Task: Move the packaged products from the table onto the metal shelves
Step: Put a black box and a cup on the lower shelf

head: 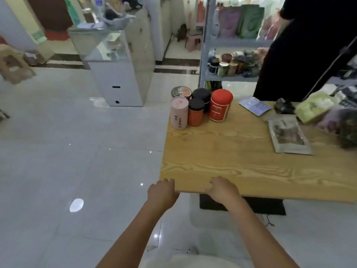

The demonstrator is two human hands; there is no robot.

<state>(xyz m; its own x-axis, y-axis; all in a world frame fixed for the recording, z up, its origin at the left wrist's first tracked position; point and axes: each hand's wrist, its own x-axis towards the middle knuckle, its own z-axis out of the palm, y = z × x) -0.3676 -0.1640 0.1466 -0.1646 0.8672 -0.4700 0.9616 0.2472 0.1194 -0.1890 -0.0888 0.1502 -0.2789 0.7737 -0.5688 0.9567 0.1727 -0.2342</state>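
Observation:
A wooden table [241, 167] holds a cluster of containers at its far left corner: a pink tube [179, 113], an orange jar with a black lid [196, 115], a red canister [221, 105], a black-lidded jar [201, 95] and a round tin [181, 91]. Further right lie a blue pouch [255, 105], a flat silver packet [288, 136] and a green bag [313, 107]. The grey metal shelves [205, 55] stand behind the table with jars and bags on them. My left hand [162, 192] is at the table's near left corner and my right hand [222, 188] rests on its near edge. Both have loosely curled fingers and hold nothing.
A person in black [309, 45] stands at the table's far right, in front of the shelves. A glass display cabinet [116, 64] stands on the tiled floor to the left. A black mat [266, 206] lies under the table. Dark bags [347, 130] crowd the right edge.

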